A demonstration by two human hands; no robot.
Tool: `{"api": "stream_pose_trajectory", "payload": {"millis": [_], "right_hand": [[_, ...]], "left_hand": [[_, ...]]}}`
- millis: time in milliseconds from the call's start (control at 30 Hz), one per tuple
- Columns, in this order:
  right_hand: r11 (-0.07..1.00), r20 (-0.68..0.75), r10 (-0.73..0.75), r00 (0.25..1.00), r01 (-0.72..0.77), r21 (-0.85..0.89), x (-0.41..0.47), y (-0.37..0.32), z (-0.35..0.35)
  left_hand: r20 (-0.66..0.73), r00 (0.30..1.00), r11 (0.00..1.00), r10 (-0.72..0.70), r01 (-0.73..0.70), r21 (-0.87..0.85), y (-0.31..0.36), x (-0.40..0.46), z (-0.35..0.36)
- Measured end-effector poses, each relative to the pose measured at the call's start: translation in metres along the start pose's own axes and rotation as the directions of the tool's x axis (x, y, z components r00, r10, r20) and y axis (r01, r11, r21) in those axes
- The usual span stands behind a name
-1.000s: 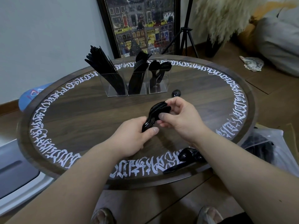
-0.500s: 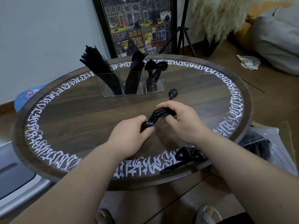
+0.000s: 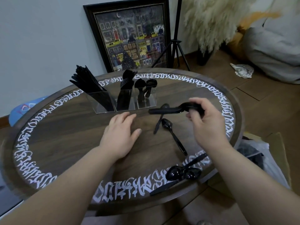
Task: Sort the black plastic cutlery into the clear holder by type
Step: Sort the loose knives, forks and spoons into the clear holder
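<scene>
My right hand grips a stacked bundle of black forks by the head end, handles pointing left toward the clear holder. My left hand hovers flat over the table with its fingers apart and nothing in it. The holder has three compartments: knives on the left, forks in the middle, spoons on the right. Two loose black spoons lie on the table under my right hand. More spoons sit at the near edge.
The round dark wooden table carries a white lettered border. A framed picture and a tripod stand behind it. A plastic bag with dark contents lies on the floor to the right.
My left hand let go of the fork bundle and dropped flat toward the table. My right hand carried the bundle up and right. A second loose spoon now shows on the table.
</scene>
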State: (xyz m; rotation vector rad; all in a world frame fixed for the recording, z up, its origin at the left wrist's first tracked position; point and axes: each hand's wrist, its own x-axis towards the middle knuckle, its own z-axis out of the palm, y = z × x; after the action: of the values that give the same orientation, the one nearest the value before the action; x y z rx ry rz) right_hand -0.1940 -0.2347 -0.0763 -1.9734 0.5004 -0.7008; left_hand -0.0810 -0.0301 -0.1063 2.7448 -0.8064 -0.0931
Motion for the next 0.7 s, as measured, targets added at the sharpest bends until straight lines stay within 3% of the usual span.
{"api": "stream_pose_trajectory", "payload": {"millis": [167,267,400,700], "right_hand": [[0.995,-0.058,-0.060,0.997,0.055,-0.082,0.027,-0.010,-0.002],[0.973,-0.061,-0.183,0.981,0.172,-0.154,0.045,-0.025,-0.006],[0.932,-0.067,-0.335,0.940,0.321,-0.167,0.071,-0.044,0.000],[0.850,-0.008,-0.473,0.881,0.453,-0.267,0.113,-0.061,0.026]], "left_hand": [[0.184,0.982,0.991,-0.031,0.006,0.133,-0.016,0.032,0.010],[0.174,0.984,0.984,-0.032,0.001,0.177,-0.022,0.036,0.014],[0.136,0.991,0.994,-0.011,-0.004,0.105,-0.029,0.034,0.021],[0.044,0.998,0.997,0.036,-0.040,0.071,-0.034,0.031,0.030]]}}
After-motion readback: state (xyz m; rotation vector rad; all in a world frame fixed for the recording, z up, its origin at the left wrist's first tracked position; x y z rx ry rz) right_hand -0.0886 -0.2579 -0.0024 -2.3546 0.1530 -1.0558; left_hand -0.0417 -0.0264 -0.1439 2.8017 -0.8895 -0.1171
